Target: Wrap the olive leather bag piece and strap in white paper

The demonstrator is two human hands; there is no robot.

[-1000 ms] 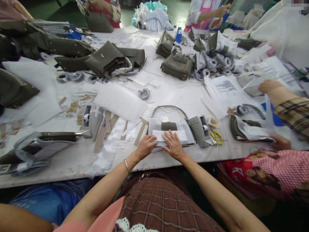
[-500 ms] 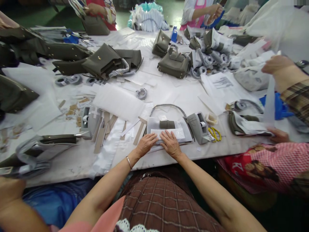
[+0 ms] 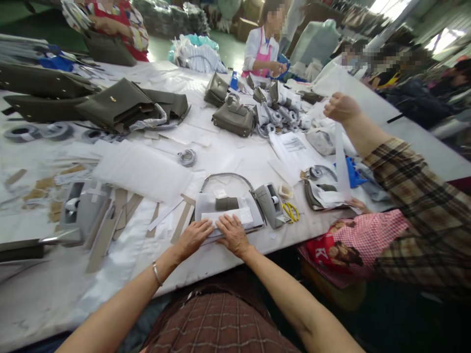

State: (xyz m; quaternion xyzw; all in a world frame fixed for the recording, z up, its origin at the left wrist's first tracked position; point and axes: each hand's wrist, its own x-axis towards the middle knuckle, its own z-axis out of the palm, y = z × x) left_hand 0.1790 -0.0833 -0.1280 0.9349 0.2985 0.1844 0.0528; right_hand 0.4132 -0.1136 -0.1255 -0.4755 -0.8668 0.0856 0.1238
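Note:
In front of me a dark olive handbag (image 3: pixel 227 204) lies on its side, mostly covered by white wrapping sheet. Its thin strap (image 3: pixel 228 175) arches away behind it. A folded white packet (image 3: pixel 244 215) rests along the near side of the bag. My left hand (image 3: pixel 195 237) lies at the packet's left end, fingers stretched forward and flat. Beside it, nearly touching, my right hand (image 3: pixel 234 236) presses the packet with spread, flat fingers. Both palms hide part of the near edge. A grey tape dispenser (image 3: pixel 270 206) stands just right of the bag.
Yellow-handled scissors (image 3: pixel 290 212) lie right of the dispenser. Another tape dispenser (image 3: pixel 79 211) and cardboard strips (image 3: pixel 106 230) are at left. Further back are white sheets (image 3: pixel 140 169) and more olive handbags (image 3: pixel 235 117). At right, a co-worker's raised hand (image 3: pixel 343 108) pulls a clear strip.
My view has swung right and up, so the table items sit further left and more of the room shows. Both my hands stay on the packet over the bag.

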